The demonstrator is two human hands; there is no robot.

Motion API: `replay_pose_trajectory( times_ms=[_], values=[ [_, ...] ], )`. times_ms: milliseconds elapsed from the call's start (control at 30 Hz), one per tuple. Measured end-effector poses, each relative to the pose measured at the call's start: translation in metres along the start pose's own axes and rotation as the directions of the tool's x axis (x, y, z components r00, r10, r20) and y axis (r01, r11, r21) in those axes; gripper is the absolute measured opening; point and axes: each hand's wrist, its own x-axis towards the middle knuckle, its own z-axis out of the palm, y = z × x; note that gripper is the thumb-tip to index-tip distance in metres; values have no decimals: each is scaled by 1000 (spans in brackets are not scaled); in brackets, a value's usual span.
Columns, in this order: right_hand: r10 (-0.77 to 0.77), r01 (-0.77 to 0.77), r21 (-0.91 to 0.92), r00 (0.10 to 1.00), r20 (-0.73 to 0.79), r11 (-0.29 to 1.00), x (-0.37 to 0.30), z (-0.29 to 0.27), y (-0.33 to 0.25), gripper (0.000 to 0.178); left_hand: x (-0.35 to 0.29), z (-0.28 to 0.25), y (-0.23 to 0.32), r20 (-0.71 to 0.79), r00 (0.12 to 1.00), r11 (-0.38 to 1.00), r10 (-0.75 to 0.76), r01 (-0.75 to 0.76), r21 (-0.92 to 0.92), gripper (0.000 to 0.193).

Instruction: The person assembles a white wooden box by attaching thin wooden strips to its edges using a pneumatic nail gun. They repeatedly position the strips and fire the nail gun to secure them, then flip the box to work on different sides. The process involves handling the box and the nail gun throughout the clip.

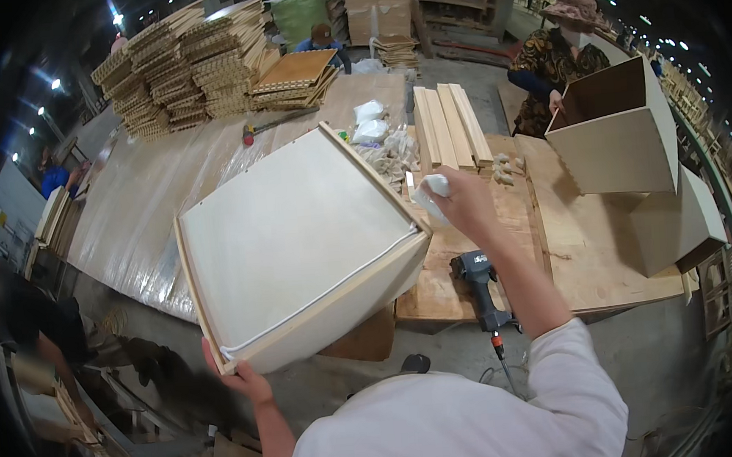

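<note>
A pale wooden box [298, 225] with a raised wood rim rests tilted at the table's front edge, its white panel facing up. A bead of white glue [324, 298] runs inside the rim along the panel's near edge. My left hand [246, 379] grips the box's near left corner, thumb on top. To the right of the box, my right hand [466, 207] is closed around a white squeeze bottle [432, 197], held above the table near the box's right corner. Its far end is partly hidden by glare.
A nail gun [475, 289] with an air hose lies right of the box. Wood strips [448, 125], white bags [369, 126] and a hammer [278, 126] lie beyond. Stacked slatted panels [202, 66] stand far left. A person [562, 53] at right handles another box [619, 139].
</note>
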Motion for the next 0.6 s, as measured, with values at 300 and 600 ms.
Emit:
replay_pose_trajectory(
  times_ms=[300,600],
  values=[
    [515,-466,872,717,470,-147,1,183,154,37,15,11,6,-11,998,997,62,-63,-49,83],
    [203,-188,121,971,-125,975,79,136,132,53,-3,5,-4,-98,994,994,51,-40,106,81]
  ],
)
